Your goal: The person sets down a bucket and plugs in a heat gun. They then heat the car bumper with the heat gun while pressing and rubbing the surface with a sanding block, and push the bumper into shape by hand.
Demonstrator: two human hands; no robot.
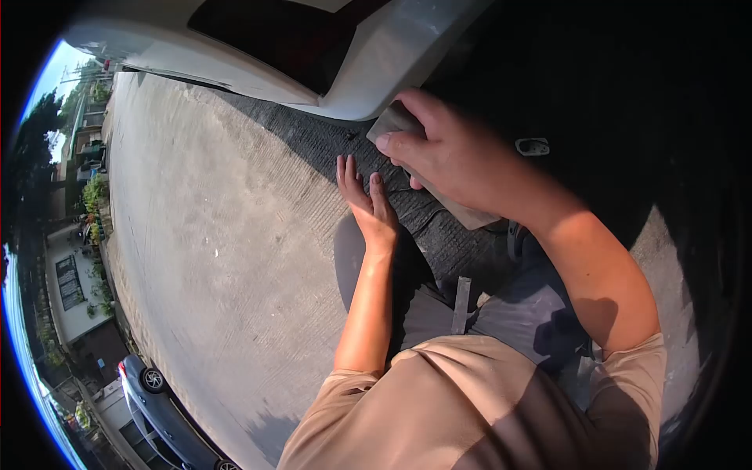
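My right hand (439,145) grips a flat grey block (395,121) at the lower edge of a white car's bumper (364,86). The thumb lies on the near face of the block and the fingers curl round it. Whether the block touches the bumper I cannot tell. Lower and to the left, my left hand (368,204) is raised with its fingers stretched out and nothing in it. Below my right wrist is a flat light-brown piece (470,215), partly hidden by the forearm.
Rough concrete (227,227) spreads out on the left, sunlit beyond the car's shadow. A small pale item (533,146) lies in the dark area at right. A grey strap (461,305) hangs at my waist. Across the pavement stand a parked car (168,415) and plants (95,196).
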